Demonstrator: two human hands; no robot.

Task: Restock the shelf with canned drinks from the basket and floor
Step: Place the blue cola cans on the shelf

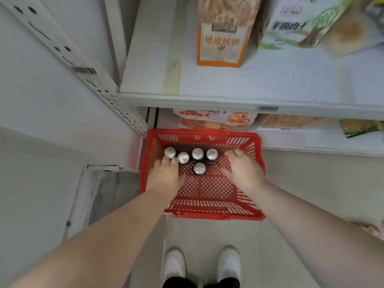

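Observation:
A red plastic basket (207, 213) stands on the floor in front of the shelf. Several silver-topped cans (199, 168) stand upright in its far left part. My left hand (166, 175) reaches into the basket, and its fingertips touch the two leftmost cans (170, 152) without closing round either. My right hand (244, 167) hovers over the right side of the basket with relaxed fingers and holds nothing. Its fingertips are just right of the rightmost can (212, 154).
The white shelf (228, 100) above the basket carries an orange snack bag (222, 44) and a green-and-white bag (301, 28). More packets lie on the lower shelf (311, 142). A white upright panel stands at the left. My white shoes (201, 265) are on the floor behind the basket.

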